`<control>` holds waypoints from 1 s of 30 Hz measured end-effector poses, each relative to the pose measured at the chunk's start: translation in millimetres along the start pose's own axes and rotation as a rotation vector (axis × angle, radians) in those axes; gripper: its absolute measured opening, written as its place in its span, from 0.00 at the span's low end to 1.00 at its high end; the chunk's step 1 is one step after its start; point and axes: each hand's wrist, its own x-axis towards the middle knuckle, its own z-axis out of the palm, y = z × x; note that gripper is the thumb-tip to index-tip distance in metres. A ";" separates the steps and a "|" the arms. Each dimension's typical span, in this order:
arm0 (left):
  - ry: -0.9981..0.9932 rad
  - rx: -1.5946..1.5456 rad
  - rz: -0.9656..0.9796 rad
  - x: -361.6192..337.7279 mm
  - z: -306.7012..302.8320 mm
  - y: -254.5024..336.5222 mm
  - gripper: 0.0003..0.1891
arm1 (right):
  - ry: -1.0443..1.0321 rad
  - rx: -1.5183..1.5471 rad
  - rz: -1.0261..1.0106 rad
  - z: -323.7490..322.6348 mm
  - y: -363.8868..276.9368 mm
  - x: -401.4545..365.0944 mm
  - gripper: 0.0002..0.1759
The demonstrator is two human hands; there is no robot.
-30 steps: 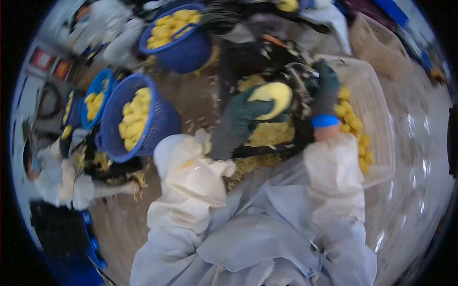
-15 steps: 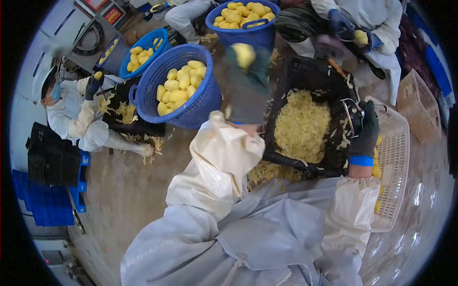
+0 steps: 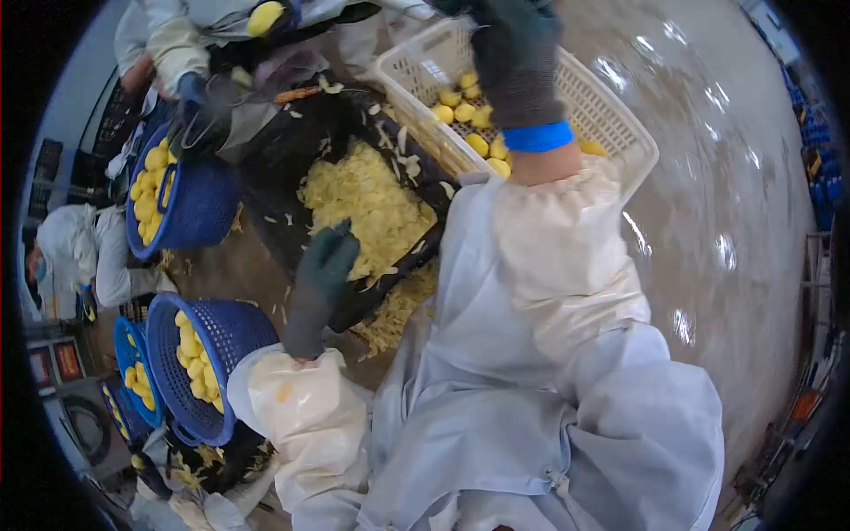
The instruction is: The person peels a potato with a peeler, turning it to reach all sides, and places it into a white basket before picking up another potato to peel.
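Note:
My left hand (image 3: 326, 270), in a dark green glove, hangs over the near edge of a black bin (image 3: 266, 190) filled with pale potato peelings (image 3: 367, 203). Its fingers point forward, slightly bent, with nothing visible in them. My right hand (image 3: 518, 57), gloved with a blue band at the wrist, reaches over a white plastic crate (image 3: 611, 111) holding several yellow potatoes (image 3: 478, 143). The top of the view cuts off its fingers, and whatever they may hold is hidden.
Left of the bin stand a blue basket (image 3: 235, 327) of peeled potatoes and another blue basket (image 3: 208, 208). A co-worker (image 3: 177, 44) with a potato sits across the bin; other people sit at the left. Peelings (image 3: 398, 310) lie beside the bin. Wet floor (image 3: 691, 221) extends right.
The view has swung right. My left hand has gone from near the blue basket, with a potato, to the bin, without it. My right hand, earlier holding a peeler, has moved over the crate.

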 end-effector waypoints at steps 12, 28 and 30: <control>0.250 1.466 0.301 56.0 -10.5 -131.4 0.25 | -0.580 -0.791 1.159 -241.0 142.0 -175.3 0.20; 0.072 0.556 0.064 25.1 16.0 -0.3 0.21 | -1.622 -1.069 1.081 -225.5 184.0 -356.6 0.44; 0.114 0.511 0.109 19.6 21.7 4.0 0.20 | -1.562 -1.024 1.071 -216.2 177.9 -338.6 0.44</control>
